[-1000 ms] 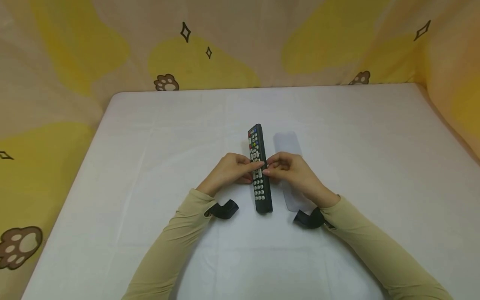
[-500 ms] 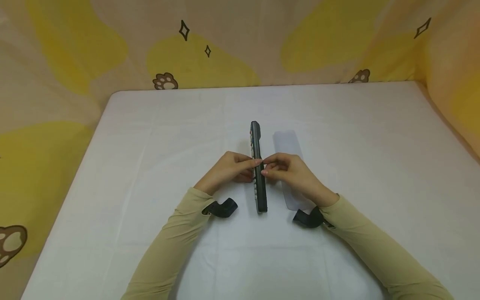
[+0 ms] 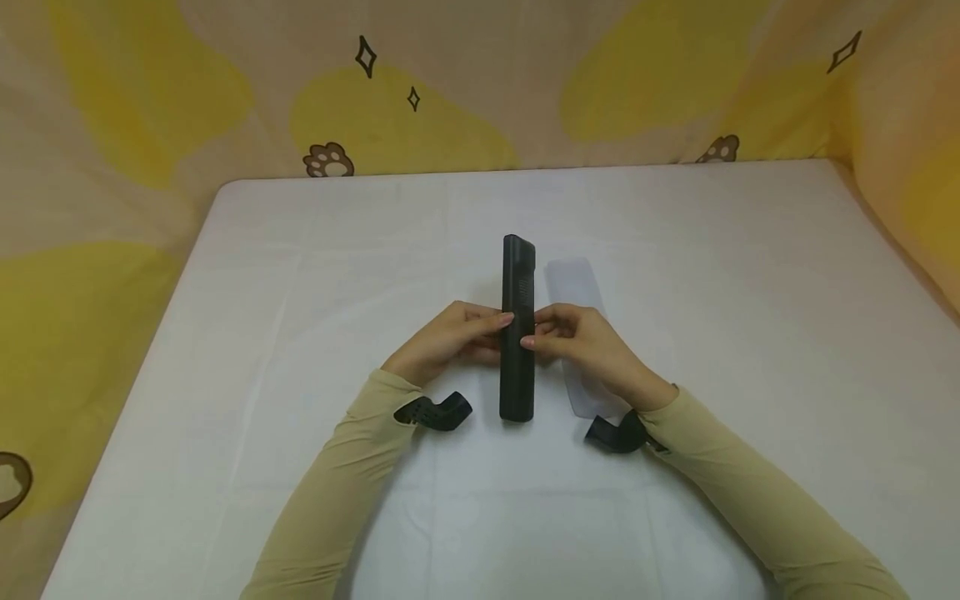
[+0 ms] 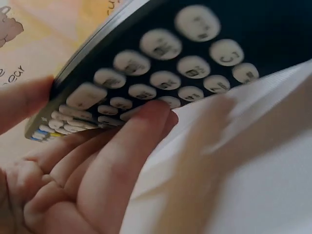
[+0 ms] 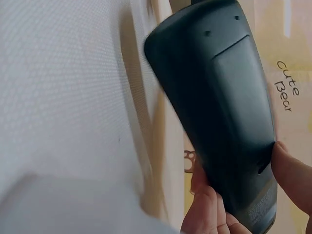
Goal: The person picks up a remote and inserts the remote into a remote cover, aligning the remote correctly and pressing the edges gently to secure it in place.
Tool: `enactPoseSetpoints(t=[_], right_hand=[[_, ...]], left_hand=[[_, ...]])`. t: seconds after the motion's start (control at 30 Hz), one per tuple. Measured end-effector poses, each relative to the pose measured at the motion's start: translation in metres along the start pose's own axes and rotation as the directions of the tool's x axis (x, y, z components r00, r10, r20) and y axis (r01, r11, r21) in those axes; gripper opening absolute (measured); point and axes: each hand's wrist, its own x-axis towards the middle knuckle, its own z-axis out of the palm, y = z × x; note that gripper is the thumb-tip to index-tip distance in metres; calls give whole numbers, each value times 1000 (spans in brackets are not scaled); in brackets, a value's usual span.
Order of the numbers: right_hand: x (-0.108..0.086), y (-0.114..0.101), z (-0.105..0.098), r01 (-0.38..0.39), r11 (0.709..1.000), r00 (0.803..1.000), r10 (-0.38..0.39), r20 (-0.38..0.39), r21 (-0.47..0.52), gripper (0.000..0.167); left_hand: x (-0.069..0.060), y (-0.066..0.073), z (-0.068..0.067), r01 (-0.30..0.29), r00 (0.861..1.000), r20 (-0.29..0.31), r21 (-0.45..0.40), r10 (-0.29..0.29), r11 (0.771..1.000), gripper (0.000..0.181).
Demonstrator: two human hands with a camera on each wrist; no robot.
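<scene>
The left hand (image 3: pixel 453 336) grips the left side of a long black plastic remote control (image 3: pixel 517 375), held well in from the far edge of the white cloth-covered surface (image 3: pixel 337 250). The right hand (image 3: pixel 581 337) pinches the remote's right side, over a translucent rectangular strip (image 3: pixel 574 282).

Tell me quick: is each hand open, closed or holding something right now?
Left hand: holding the black remote control, thumb against it.
Right hand: holding the same remote control, thumb also against it.
</scene>
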Motion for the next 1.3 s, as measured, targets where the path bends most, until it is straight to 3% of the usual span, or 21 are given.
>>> enactPoseSetpoints(t=[0.23,0.43,0.67,0.9,1.17,1.3], right_hand=[[0,0,0,-26,999,999,26,-31,19,41],[1,-2,-2,-36,998,997,40,-60,54,38],[-1,-6,-13,11,989,1000,-9,-16,145,36],[-5,-5,-17,23,973,1000,-21,-10,231,34],[-13,0,-30,46,929,999,-38,-29,366,28],[-18,5,-39,46,901,999,-31,-42,432,17]], left_hand=[[1,0,-1,-1,1000,-17,0,1,1000,35],[1,1,0,-10,998,-69,-8,10,1000,34],[1,4,7,-58,995,-83,-24,56,998,33],[4,5,18,-69,989,-129,-6,68,998,31],[18,3,39,-76,981,-185,-64,63,995,30],[25,3,44,-67,983,-177,-51,57,996,32]])
